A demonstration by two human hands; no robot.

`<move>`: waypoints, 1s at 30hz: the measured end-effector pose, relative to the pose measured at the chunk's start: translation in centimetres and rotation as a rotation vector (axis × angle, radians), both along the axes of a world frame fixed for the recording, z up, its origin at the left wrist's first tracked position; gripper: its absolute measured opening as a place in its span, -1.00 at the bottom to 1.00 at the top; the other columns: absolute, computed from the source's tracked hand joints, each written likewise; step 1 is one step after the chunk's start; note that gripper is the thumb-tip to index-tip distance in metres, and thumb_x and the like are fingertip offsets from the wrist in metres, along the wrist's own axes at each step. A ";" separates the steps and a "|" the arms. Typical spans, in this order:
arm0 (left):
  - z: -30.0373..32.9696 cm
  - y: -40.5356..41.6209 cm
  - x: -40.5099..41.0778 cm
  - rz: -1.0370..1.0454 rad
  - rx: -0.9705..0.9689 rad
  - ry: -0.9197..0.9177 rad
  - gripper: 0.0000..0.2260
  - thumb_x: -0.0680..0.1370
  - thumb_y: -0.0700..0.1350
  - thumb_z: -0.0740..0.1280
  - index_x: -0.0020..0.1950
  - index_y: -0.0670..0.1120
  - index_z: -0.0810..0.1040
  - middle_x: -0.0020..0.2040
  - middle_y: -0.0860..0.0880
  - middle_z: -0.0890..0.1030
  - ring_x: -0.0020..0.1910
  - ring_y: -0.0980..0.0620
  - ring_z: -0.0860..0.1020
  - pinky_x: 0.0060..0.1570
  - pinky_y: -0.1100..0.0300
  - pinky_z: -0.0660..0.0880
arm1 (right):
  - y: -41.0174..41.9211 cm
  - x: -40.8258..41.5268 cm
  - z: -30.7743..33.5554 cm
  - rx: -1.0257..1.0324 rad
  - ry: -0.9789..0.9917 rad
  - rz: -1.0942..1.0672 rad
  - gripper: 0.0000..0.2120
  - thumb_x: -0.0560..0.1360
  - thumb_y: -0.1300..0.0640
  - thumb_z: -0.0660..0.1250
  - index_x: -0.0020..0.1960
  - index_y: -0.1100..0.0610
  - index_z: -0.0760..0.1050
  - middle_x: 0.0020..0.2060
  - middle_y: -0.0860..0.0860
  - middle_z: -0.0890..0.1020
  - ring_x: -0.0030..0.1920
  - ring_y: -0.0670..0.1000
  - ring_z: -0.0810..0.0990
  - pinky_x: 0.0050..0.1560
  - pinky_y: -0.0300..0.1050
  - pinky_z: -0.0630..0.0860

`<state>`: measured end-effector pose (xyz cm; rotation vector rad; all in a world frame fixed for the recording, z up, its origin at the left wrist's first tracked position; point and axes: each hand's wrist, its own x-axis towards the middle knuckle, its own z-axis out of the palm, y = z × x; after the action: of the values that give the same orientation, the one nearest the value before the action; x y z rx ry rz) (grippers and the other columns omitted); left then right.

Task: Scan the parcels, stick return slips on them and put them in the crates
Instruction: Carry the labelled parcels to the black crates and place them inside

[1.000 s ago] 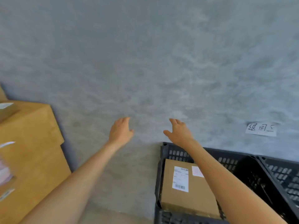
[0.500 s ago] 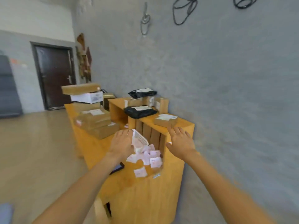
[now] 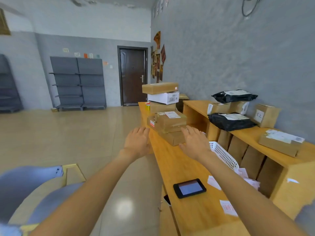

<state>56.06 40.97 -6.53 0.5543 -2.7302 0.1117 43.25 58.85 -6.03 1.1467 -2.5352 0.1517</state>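
Observation:
A stack of cardboard parcels stands on the long wooden counter, with a white box among the upper ones. My left hand hovers open just left of the stack's base, holding nothing. My right hand is open with fingers spread, just in front of the lowest flat carton. A black handheld scanner lies screen-up on the counter near me. Loose return slips lie beside it, and more fill a white basket. No crate is in view.
A raised wooden shelf on the right carries two black mailer bags, small cartons and a flat labelled parcel. The grey wall runs along the right. Bare tiled floor, grey shelving and a dark door lie to the left.
My view swung left from the black crate with a parcel by the wall to the counter. Both hands stayed open and now reach toward the parcel stack.

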 end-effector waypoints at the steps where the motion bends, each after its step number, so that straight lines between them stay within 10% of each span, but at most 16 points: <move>1: -0.2 -1.5 -1.3 0.000 -0.014 -0.008 -0.48 0.60 0.01 0.22 0.51 -0.11 0.19 0.48 -0.07 0.30 0.45 -0.08 0.26 0.41 0.10 0.18 | -1.6 -1.3 -0.3 -0.017 -0.007 0.004 -0.40 0.56 -0.07 0.25 0.51 0.08 0.16 0.47 0.05 0.28 0.46 0.08 0.23 0.43 0.01 0.23; 23: -4.9 -31.0 -26.3 -0.166 0.190 -0.077 -0.47 0.56 0.02 0.29 0.49 -0.08 0.25 0.45 -0.03 0.32 0.44 -0.06 0.26 0.36 0.09 0.25 | -26.7 -22.7 -3.1 0.033 -0.205 -0.294 -0.42 0.56 -0.07 0.22 0.50 0.10 0.17 0.46 0.07 0.29 0.45 0.12 0.25 0.43 0.05 0.24; 30: -6.5 -37.1 -33.9 -0.225 0.677 -0.032 -0.59 0.51 0.01 0.33 0.35 -0.03 0.44 0.29 -0.05 0.49 0.22 -0.07 0.47 0.09 0.11 0.44 | -30.5 -26.1 -4.6 -0.261 -0.526 -0.482 -0.36 0.49 -0.10 0.28 0.51 0.01 0.20 0.44 0.04 0.33 0.41 0.13 0.32 0.29 0.13 0.42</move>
<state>22.14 3.88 -13.08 0.4014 -2.7979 -0.8894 17.13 28.39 -10.60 0.4065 -3.0365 0.7118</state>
